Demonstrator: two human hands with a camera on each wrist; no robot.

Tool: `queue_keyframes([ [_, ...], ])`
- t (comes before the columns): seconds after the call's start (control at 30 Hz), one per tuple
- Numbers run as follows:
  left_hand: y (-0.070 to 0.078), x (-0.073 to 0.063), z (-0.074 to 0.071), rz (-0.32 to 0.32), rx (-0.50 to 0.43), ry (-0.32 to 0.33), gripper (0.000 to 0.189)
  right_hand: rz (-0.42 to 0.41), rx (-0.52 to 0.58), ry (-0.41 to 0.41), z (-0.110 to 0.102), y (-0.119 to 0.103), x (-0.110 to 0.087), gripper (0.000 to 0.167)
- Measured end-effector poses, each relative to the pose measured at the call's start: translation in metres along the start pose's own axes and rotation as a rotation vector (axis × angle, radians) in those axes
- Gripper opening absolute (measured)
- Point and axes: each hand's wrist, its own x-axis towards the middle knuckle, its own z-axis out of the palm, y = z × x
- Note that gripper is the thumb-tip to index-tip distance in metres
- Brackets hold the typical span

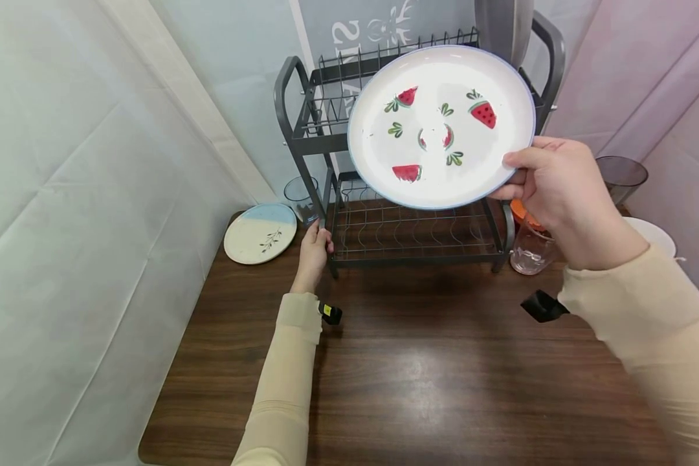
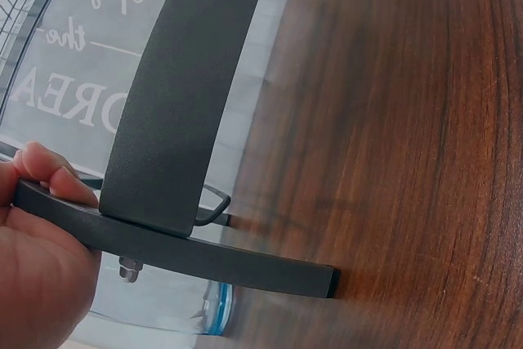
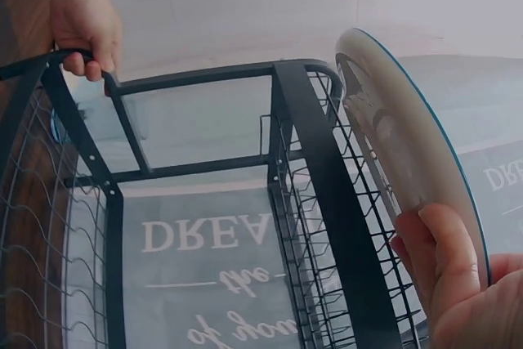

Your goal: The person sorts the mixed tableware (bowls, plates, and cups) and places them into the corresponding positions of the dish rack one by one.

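Note:
My right hand pinches the rim of a large white plate with watermelon pictures and a blue edge. The plate is tilted up in front of the upper tier of a dark two-tier dish rack. In the right wrist view the plate appears side-on, with fingers on its underside. My left hand grips the rack's lower left frame bar. The left wrist view shows fingers curled round that dark bar.
A cream-and-blue plate and a clear glass stand left of the rack. At the right are a clear jar by something orange, a dark-tinted glass and a white dish. A grey dish stands in the upper tier.

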Motion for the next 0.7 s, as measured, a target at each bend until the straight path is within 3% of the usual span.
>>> queue_keyframes([
  [0.27, 0.001, 0.0, -0.001, -0.012, -0.023, -0.007, 0.047, 0.061, -0.039, 0.078, 0.015, -0.019, 0.016, 0.019],
  [0.5, 0.007, -0.002, -0.005, -0.045, -0.036, -0.04, 0.048, 0.124, -0.193, 0.16, 0.035, -0.039, 0.032, 0.015],
  [0.7, 0.005, -0.001, -0.005, -0.036, -0.036, -0.031, 0.048, 0.112, -0.249, 0.188, 0.046, -0.053, 0.041, 0.015],
])
